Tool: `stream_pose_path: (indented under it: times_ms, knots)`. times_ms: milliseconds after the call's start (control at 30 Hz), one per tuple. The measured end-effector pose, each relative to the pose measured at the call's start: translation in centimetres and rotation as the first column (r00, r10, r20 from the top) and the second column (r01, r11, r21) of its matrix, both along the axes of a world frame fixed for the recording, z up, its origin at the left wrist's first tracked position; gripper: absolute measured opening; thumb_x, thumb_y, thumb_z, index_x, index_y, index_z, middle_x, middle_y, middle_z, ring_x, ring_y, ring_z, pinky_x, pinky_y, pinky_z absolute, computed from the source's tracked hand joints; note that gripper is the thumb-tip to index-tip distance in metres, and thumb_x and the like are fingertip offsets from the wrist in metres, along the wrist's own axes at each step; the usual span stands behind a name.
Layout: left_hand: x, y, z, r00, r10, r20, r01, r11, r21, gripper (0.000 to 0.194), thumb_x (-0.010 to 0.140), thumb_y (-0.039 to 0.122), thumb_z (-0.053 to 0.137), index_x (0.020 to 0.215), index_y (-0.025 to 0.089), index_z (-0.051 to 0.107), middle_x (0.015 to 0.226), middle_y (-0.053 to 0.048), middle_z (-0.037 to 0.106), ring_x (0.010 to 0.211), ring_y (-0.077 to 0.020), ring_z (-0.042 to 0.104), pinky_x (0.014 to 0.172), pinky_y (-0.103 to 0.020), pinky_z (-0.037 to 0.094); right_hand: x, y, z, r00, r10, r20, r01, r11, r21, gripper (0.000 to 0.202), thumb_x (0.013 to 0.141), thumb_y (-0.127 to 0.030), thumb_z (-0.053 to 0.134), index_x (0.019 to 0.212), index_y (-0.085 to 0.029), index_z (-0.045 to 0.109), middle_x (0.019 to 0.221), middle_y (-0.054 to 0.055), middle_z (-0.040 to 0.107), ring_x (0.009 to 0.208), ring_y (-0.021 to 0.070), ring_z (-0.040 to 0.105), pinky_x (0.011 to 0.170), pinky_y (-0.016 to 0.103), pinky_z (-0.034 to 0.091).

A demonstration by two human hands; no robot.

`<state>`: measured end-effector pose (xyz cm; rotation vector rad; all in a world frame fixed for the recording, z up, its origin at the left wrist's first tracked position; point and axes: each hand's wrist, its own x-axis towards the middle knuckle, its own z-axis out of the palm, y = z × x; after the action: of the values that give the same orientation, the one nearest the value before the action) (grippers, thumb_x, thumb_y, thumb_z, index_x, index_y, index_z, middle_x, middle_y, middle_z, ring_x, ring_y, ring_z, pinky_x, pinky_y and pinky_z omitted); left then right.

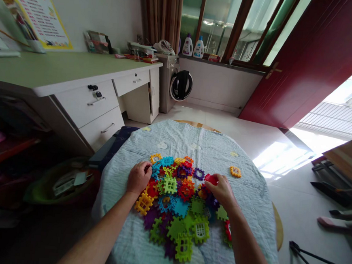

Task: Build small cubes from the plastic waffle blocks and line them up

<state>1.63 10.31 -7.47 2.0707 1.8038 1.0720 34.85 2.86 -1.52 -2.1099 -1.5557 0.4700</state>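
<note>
A heap of colourful interlocking plastic building tiles (181,207) lies on the cloth-covered round table (244,198). My right hand (224,189) is at the heap's right side, thumb and fingers pinched on a red tile (211,178). At the left edge my left hand (138,178) has its fingers curled in, close beside a blue tile (156,170); whatever is inside them is hidden. A purple square frame tile (199,174) lies between the hands. Apart from the heap, an orange window tile (235,171) sits to the right. Green window tiles (184,247) spread toward me.
A desk with drawers (87,100) stands at the left, a washing machine (167,82) with its door ajar behind. Detergent bottles (199,47) line the window sill. A red door (294,56) is at the right, and black tripod-like legs (315,257) stand on the floor.
</note>
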Motion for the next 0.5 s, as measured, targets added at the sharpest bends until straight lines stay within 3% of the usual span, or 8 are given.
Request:
stream_pose_path:
  times_ms: [167,300,500]
  knots:
    - [-0.1,0.1,-0.1,1.000,-0.013,0.000,0.013,1.000,0.008,0.015,0.082,0.027,0.047,0.083,0.022,0.062,0.088,-0.007,0.069,0.086,-0.0230,0.063,0.084,-0.036,0.049,1.6,-1.4,0.0,0.998,-0.047,-0.038,0.047,0.999,-0.007,0.023,0.068,-0.034,0.062,0.084,-0.018,0.065,0.085,0.007,0.060,0.081,0.0214,0.058,0.076,0.033,0.047]
    - [-0.2,0.2,-0.1,1.000,-0.018,0.000,0.018,1.000,0.010,0.016,0.082,0.026,0.047,0.083,0.022,0.062,0.089,-0.007,0.068,0.088,-0.0234,0.063,0.086,-0.036,0.048,2.3,-1.8,0.1,0.997,-0.068,-0.025,0.068,0.998,-0.006,0.031,0.062,-0.030,0.064,0.091,-0.017,0.062,0.090,0.006,0.058,0.084,0.0217,0.057,0.079,0.034,0.047]
    - [-0.1,0.3,-0.2,1.000,-0.015,-0.011,0.015,1.000,0.010,0.016,0.081,0.027,0.046,0.083,0.022,0.061,0.090,-0.007,0.069,0.088,-0.0242,0.062,0.085,-0.037,0.048,0.2,-2.2,0.1,0.994,0.046,-0.103,-0.043,0.999,0.031,0.029,0.066,-0.030,0.064,0.093,-0.019,0.058,0.095,0.006,0.059,0.091,0.0217,0.057,0.085,0.037,0.046]
